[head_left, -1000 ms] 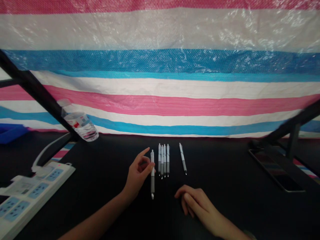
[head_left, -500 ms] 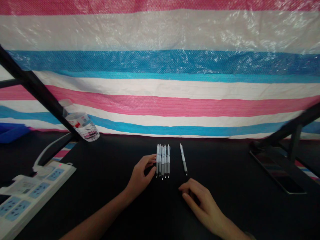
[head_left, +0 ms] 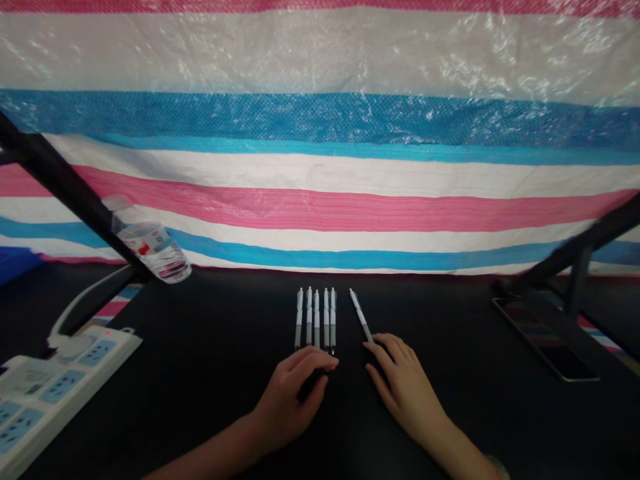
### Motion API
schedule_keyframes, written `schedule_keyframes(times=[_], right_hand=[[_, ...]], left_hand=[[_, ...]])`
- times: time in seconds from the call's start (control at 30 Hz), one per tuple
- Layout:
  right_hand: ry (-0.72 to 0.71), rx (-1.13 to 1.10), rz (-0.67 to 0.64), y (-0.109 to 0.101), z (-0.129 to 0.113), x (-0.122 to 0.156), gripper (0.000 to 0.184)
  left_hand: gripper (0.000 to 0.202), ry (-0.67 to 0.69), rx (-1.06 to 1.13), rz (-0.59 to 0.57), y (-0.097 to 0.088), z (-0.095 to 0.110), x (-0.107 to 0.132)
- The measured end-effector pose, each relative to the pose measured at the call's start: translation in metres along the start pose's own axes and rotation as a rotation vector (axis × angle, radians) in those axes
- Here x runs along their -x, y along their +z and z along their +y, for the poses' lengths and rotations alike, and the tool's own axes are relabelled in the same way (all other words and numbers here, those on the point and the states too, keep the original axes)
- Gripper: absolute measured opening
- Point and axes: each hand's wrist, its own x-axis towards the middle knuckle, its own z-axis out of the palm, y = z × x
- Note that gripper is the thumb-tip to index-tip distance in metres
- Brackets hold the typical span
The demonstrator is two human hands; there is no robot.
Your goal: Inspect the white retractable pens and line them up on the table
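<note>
- Head view: five white-and-grey retractable pens (head_left: 317, 320) lie side by side at 12 o'clock on the black bench (head_left: 210, 393), with a lone pen (head_left: 361, 317) angled just to their right.
- Your left hand (head_left: 293, 400) rests just below the row, its grip loosely curled and empty.
- Your right hand (head_left: 405, 383) has its grip half open and empty, just beside the lone pen's lower tip.
- The pens look light, stiff and smooth, likely to roll; pinch them mid-barrel.

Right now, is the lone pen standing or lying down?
Lying down: the pen rests flat on the black table beside the right hand.
</note>
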Motion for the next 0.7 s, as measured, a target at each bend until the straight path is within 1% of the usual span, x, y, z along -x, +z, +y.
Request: schedule_keyframes(times=[0.1,0.2,0.27,0.33,0.4,0.43,0.47,0.53,0.57,0.6,0.7], right_hand=[[0.075,-0.164,0.086,-0.003,0.001,-0.001,0.017],[0.189,-0.315,0.207,-0.006,0.001,0.001,0.009],[0.283,-0.390,0.306,-0.008,0.000,0.003,0.010],[0.360,-0.478,0.408,-0.011,-0.001,0.005,0.015],[0.397,-0.614,0.439,-0.014,-0.004,0.004,0.021],[0.402,-0.701,0.416,-0.016,-0.006,0.003,0.023],[0.400,-0.796,0.366,-0.018,-0.008,0.002,0.025],[0.387,-0.978,0.231,-0.020,-0.011,0.000,0.030],[0.378,-1.055,0.162,-0.020,-0.012,-0.001,0.032],[0.371,-1.119,0.098,-0.019,-0.014,-0.002,0.033],[0.363,-1.230,-0.036,-0.014,-0.018,-0.001,0.035]], left_hand=[[0.028,-0.006,0.025,-0.022,0.002,0.001,0.004],[0.028,-0.027,0.056,-0.019,0.004,-0.001,0.007],[0.029,-0.073,0.093,-0.008,0.006,-0.001,0.009],[0.032,-0.142,0.148,0.004,0.007,-0.001,0.010],[0.040,-0.227,0.205,0.023,0.009,-0.001,0.010],[0.045,-0.274,0.230,0.033,0.009,-0.001,0.009],[0.052,-0.321,0.255,0.041,0.010,-0.002,0.009],[0.062,-0.394,0.311,0.069,0.010,-0.003,0.008],[0.062,-0.410,0.336,0.082,0.011,-0.003,0.008],[0.056,-0.412,0.355,0.089,0.011,-0.004,0.008],[0.017,-0.367,0.363,0.092,0.010,-0.005,0.010]])
